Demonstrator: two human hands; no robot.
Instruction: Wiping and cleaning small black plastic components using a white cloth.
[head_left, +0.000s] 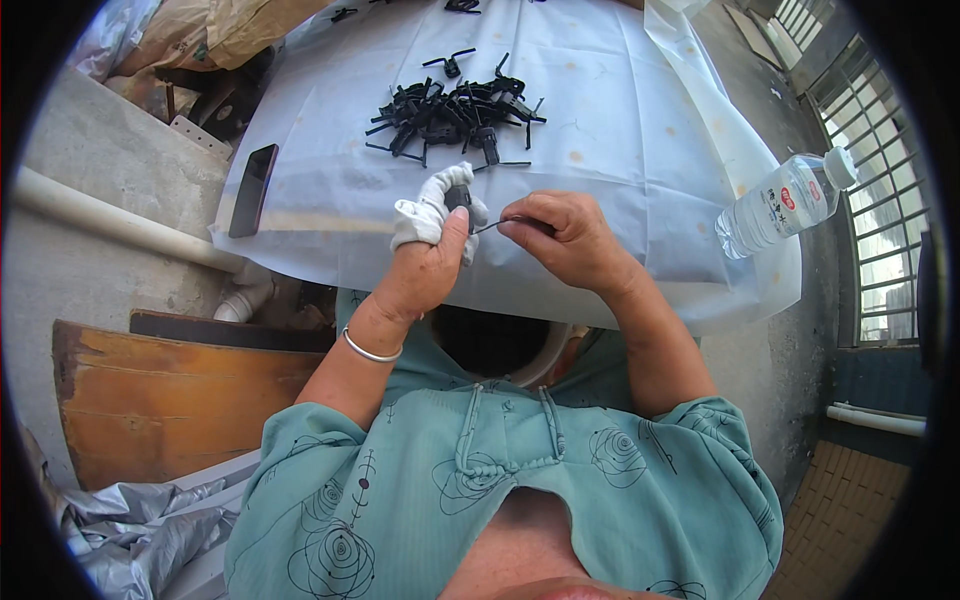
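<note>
My left hand (428,262) has white glove cloth (420,222) over its fingers, while the thumb is bare. It grips a small black plastic part (458,197), with the thumb pressed on its near side. My right hand (580,240) is closed on a thin dark tool (527,221), whose narrow tip points left and reaches the part. Whether the tip enters the part is too small to tell. Both hands are over the near edge of the covered table (640,170). Beyond them lies a pile of black plastic parts (440,115) with thin protruding arms.
A dark phone (255,190) lies at the table's left edge. On the right is a clear water bottle (780,207) with a white cap. Below the table edge, a bucket (548,362) with dark contents stands between my legs. A wooden board (180,400) is at the left.
</note>
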